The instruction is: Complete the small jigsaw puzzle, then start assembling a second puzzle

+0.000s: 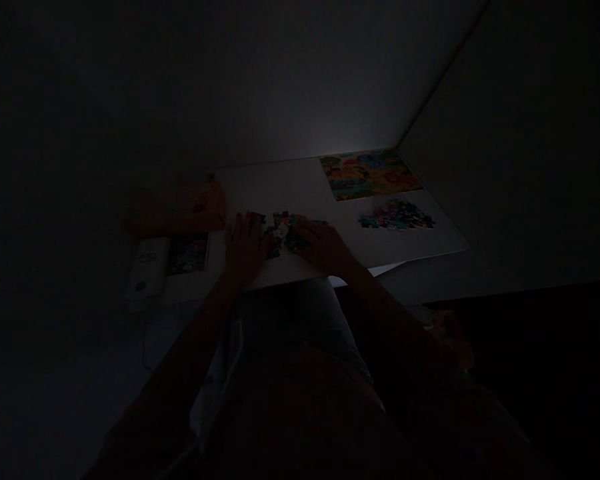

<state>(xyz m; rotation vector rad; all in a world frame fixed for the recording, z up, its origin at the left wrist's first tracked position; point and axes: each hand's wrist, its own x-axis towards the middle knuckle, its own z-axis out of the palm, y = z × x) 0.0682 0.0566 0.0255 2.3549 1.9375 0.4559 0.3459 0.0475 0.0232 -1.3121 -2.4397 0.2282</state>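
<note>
In dim light, puzzle pieces (281,231) lie on a white table (275,183) between my two hands. My left hand (245,248) rests flat at their left side, fingers spread and pointing away from me. From the right, my right hand (325,245) reaches over the pieces, its fingers extended and touching some of them. Exactly which pieces lie beneath the fingers is too dark to tell. A second heap of loose pieces (397,215) is farther right on the table.
A colourful picture sheet (373,175) lies at the back right, against the wall. On the left are an orange box or bag (200,207), a dark picture card (187,253) and a white box (150,263). The table's front edge runs just before my legs.
</note>
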